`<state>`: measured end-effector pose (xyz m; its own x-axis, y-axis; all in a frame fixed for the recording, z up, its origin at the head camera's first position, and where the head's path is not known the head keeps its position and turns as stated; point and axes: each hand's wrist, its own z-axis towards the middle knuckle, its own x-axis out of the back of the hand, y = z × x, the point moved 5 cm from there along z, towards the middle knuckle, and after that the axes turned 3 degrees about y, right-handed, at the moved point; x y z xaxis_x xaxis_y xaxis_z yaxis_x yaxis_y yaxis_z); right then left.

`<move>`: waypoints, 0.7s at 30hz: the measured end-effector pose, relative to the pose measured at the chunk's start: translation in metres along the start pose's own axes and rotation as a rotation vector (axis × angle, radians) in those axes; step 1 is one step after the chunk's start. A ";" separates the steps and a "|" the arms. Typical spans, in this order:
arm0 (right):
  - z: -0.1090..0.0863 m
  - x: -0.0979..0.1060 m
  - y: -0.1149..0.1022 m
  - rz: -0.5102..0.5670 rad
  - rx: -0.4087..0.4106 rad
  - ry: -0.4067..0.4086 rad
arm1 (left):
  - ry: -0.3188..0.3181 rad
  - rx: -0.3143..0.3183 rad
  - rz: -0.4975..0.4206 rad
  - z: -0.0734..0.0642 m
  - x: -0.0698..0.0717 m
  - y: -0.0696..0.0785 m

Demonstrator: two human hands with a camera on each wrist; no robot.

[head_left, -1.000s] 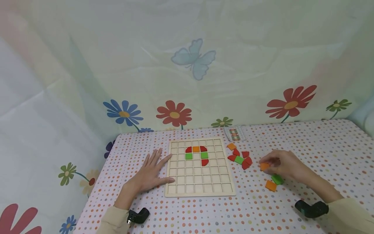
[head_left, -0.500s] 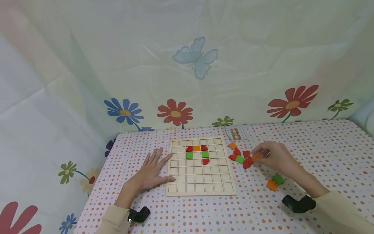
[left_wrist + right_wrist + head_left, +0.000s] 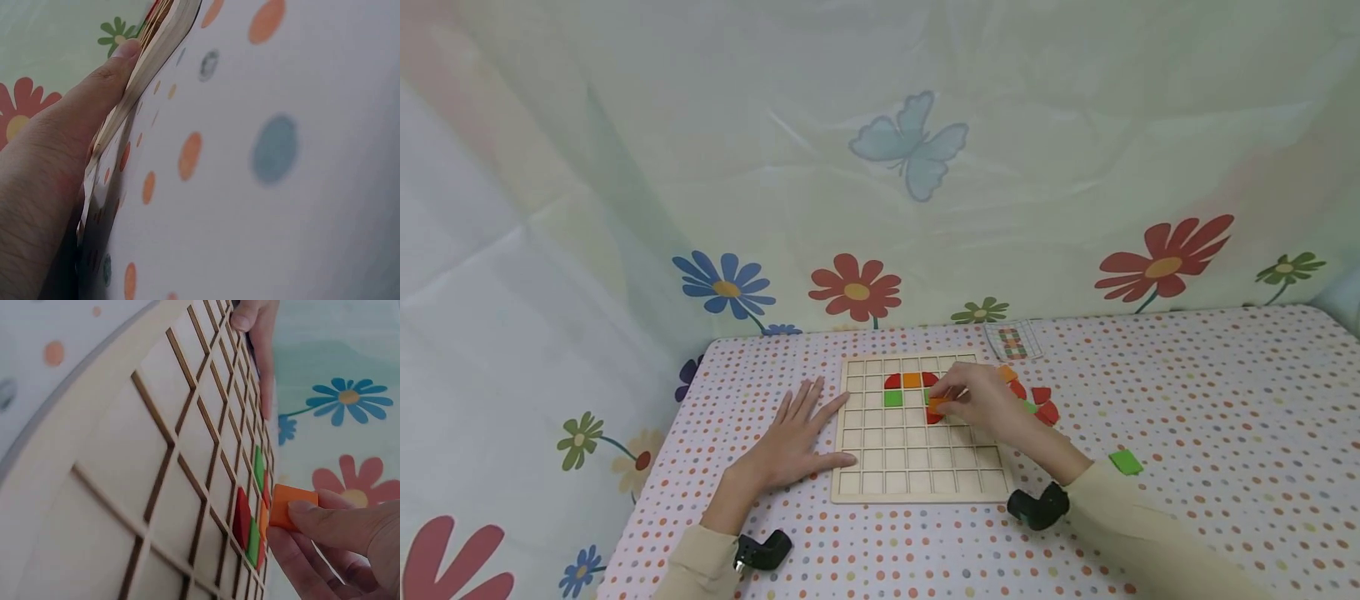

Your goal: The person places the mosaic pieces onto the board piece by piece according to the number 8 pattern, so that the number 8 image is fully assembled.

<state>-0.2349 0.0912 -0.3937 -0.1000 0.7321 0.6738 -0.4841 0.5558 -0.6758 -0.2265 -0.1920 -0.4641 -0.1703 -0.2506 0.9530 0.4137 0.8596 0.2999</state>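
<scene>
My right hand (image 3: 988,404) pinches an orange square tile (image 3: 292,505) between thumb and fingers, over the wooden grid board (image 3: 883,483). Below it, a red quarter-round tile (image 3: 933,417) shows partly in its cell, and one green tile is mostly covered by the fingers. Also set in the grid are a red tile (image 3: 892,381), an orange tile (image 3: 912,380) and a green tile (image 3: 892,399). My left hand (image 3: 793,437) rests spread along the board's left side, and in the left wrist view its thumb (image 3: 112,72) touches the board's rim.
Right of the board lie several loose red tiles (image 3: 1041,394), an orange tile (image 3: 1007,374) and a green tile (image 3: 1125,462). Some are partly behind the right hand. A printed pattern card (image 3: 1013,342) lies at the back. The dotted cloth (image 3: 1225,400) covers the table.
My right hand has carried the orange tile leftward from the loose tiles to over the board. The left hand stays in place. The near orange loose tile is now out of sight by the sleeve.
</scene>
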 end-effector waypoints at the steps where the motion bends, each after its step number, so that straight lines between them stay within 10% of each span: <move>1: 0.003 -0.005 0.000 0.014 0.009 -0.007 | -0.002 0.001 0.001 0.000 -0.001 0.000; 21: 0.014 -0.039 -0.002 -0.036 0.024 -0.077 | 0.002 0.005 0.001 0.000 0.002 0.002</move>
<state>-0.2425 0.0557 -0.4146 -0.1486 0.6791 0.7188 -0.5094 0.5705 -0.6442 -0.2264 -0.1908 -0.4621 -0.1679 -0.2509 0.9533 0.4098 0.8618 0.2990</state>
